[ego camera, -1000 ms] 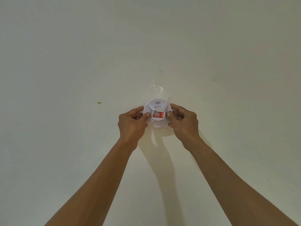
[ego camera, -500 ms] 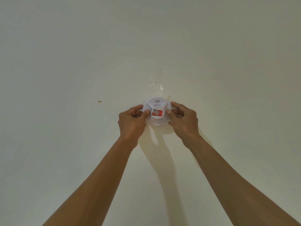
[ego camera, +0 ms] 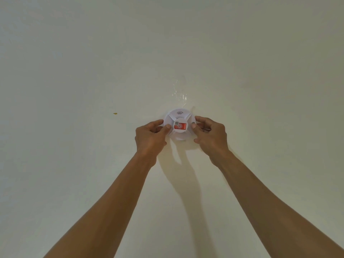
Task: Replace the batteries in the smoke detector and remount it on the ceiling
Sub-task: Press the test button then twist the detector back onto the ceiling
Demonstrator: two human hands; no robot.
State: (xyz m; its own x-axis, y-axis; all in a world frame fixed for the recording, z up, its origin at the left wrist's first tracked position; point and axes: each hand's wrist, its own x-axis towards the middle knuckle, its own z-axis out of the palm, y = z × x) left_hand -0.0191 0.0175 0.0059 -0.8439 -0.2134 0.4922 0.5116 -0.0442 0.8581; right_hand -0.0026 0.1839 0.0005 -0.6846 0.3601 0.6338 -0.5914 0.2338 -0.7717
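Up on the cream ceiling [ego camera: 93, 71] we grip the round white plastic smoke detector [ego camera: 179, 125], left hand [ego camera: 150, 138] and right hand [ego camera: 210, 138] pinching opposite rims; remounting likely, next a locking twist.

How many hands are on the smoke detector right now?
2. The left hand grips the left edge of the smoke detector and the right hand grips its right edge, up against the ceiling. Neither looks hidden.

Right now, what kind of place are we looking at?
Probably an indoor room, looking up at its plain ceiling: a smoke detector gripped by left hand and right hand, clear tape beside it.
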